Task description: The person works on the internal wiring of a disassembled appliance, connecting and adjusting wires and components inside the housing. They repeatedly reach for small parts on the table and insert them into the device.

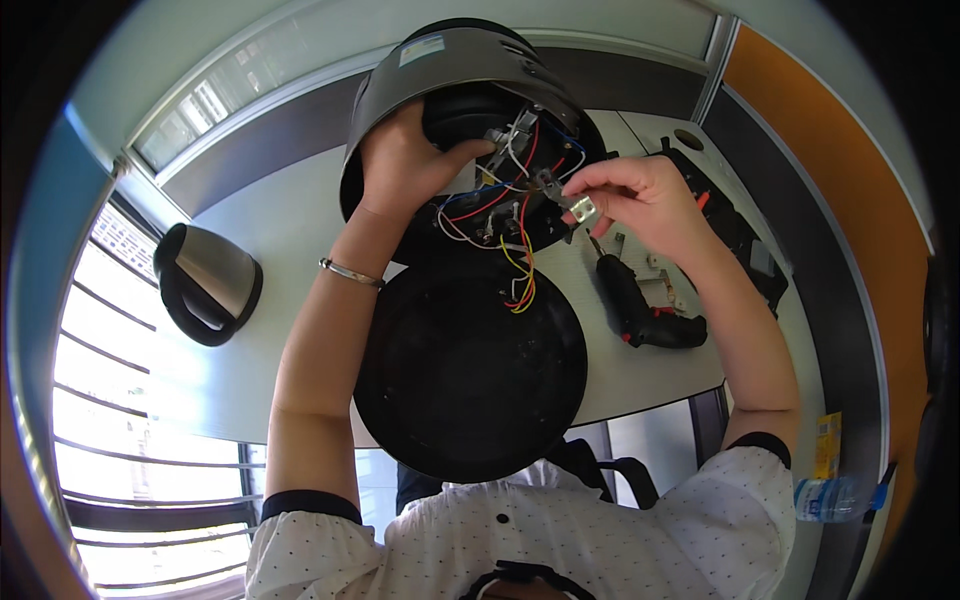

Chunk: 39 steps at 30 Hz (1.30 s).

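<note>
A grey and black round appliance housing (450,60), like a cooker's body, lies tipped with its underside open toward me. Red, white, blue and yellow wires (490,205) run through it. My left hand (405,165) reaches inside at the left; its thumb stretches to a metal bracket (515,135) and its other fingers are hidden. My right hand (640,200), at the opening's right edge, pinches a small shiny metal piece (581,208) between thumb and fingers, close to the wires. A black round base cover (470,380) sits below the housing, with a wire bundle reaching down to it.
A black cordless screwdriver (640,305) lies right of the cover, beside small metal parts (668,285). Behind it is a black tool case (735,235). A steel kettle (210,280) stands at the left on the white table (290,200). A plastic bottle (835,499) is at the lower right.
</note>
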### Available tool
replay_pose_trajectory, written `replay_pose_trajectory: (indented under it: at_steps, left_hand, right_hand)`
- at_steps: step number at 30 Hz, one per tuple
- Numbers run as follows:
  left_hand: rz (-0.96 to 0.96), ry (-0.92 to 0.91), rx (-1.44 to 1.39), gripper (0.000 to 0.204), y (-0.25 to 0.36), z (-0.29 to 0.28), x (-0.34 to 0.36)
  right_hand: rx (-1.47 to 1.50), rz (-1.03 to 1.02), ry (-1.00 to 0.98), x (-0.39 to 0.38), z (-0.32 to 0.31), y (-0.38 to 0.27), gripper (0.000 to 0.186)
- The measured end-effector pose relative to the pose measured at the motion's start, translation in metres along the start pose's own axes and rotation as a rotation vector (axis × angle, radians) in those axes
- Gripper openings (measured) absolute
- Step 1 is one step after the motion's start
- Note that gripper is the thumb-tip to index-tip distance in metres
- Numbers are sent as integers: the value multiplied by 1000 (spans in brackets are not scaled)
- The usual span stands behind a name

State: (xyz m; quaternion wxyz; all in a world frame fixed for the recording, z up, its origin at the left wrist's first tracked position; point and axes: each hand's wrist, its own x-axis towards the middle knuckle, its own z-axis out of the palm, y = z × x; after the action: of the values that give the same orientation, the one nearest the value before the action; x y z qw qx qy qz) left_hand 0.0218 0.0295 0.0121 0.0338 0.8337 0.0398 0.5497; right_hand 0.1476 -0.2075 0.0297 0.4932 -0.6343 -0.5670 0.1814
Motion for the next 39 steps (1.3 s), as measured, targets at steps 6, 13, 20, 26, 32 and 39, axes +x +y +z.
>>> replay_pose_trajectory:
  at_steps: [6, 13, 20, 26, 32, 39]
  left_hand:
    - [-18, 16, 17, 67, 4, -5, 0]
    - [-40, 4, 52, 68, 2, -3, -2]
    - [-48, -4, 60, 67, 1, -3, -2]
    - [-62, -13, 91, 65, 2, -3, -2]
    - [-63, -14, 84, 64, 1, -4, -3]
    - [-141, -84, 41, 67, 6, -7, -1]
  right_hand:
    - [-118, -63, -26, 20, -3, -2, 21]
    - [-89, -41, -44, 34, 0, 2, 15]
    - [-87, -16, -55, 41, 2, 3, 15]
    - [-77, -13, -20, 44, 11, 0, 19]
    - [-98, -34, -6, 46, 19, -2, 19]
    - [-83, -39, 68, 49, 27, -7, 16]
